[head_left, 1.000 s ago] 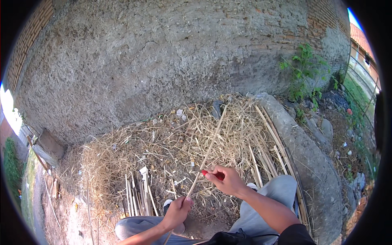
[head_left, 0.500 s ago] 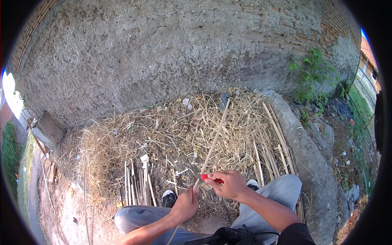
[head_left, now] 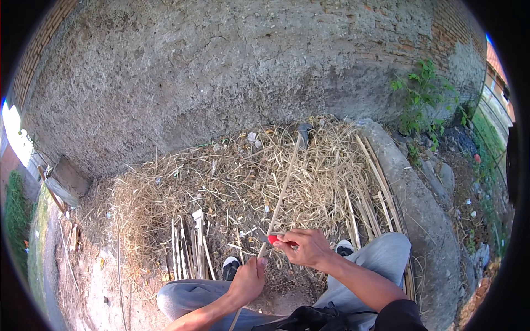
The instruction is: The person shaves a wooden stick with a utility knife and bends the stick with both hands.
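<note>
A long, thin, pale strip of wood or bamboo (head_left: 285, 190) runs from below my left hand (head_left: 247, 282) up and away over the shavings. My left hand is closed around its near part, between my knees. In my right hand (head_left: 307, 248), the fingers wrap round the red handle of a knife (head_left: 273, 239). Its short grey blade lies across the strip, just beyond my left hand. The two hands are close together but apart. I cannot tell how deep the blade sits against the strip.
Curly straw-coloured shavings (head_left: 149, 204) cover the ground before a rough wall (head_left: 221, 71). Upright strips (head_left: 197, 243) stand in a bundle beside my left shoe (head_left: 231, 267). More strips (head_left: 361, 207) lie at right, along a concrete edge (head_left: 425, 220). A leafy plant (head_left: 422, 99) grows beyond it.
The far part of the strip has swung slightly left. My left hand has moved a little left and nearer, and the knife blade now shows more plainly, left of the handle.
</note>
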`<state>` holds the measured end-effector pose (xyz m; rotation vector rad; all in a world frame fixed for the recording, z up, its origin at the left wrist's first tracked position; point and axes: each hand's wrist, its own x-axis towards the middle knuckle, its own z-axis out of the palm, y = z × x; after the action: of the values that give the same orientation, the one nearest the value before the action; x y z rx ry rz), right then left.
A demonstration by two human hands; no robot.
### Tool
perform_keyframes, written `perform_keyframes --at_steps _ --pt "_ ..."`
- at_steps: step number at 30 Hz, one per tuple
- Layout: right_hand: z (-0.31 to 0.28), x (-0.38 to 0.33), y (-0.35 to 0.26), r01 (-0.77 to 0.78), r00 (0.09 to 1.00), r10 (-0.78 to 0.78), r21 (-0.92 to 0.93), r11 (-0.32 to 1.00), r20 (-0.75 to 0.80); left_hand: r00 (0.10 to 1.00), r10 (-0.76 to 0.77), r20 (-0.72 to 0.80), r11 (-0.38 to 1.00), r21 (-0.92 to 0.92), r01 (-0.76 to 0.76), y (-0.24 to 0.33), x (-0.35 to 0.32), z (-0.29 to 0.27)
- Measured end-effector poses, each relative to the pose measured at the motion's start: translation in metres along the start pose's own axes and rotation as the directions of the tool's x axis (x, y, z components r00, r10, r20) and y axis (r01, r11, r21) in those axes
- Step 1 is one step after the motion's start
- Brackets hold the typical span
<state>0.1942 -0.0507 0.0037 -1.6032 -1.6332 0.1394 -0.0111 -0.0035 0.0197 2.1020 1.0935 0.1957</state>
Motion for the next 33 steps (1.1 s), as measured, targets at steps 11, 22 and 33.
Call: perform_keyframes --at_steps 11,22,33 --pt "-0.023 0.025 0.045 -0.359 0.923 0.374 -0.147 0.922 0.093 0.99 -0.111 0.092 0.991 0.08 0.103 0.014 -0.021 0.001" --pt "-0.041 0.025 0.073 -0.398 0.917 0.392 -0.119 0.91 -0.07 0.973 0.214 0.08 0.976 0.032 -0.217 -0.029 -0.058 -0.001" --pt "-0.038 0.033 0.089 -0.415 0.909 0.403 -0.134 0.9 -0.108 0.993 -0.069 0.101 0.979 0.198 0.048 -0.024 -0.12 -0.029"
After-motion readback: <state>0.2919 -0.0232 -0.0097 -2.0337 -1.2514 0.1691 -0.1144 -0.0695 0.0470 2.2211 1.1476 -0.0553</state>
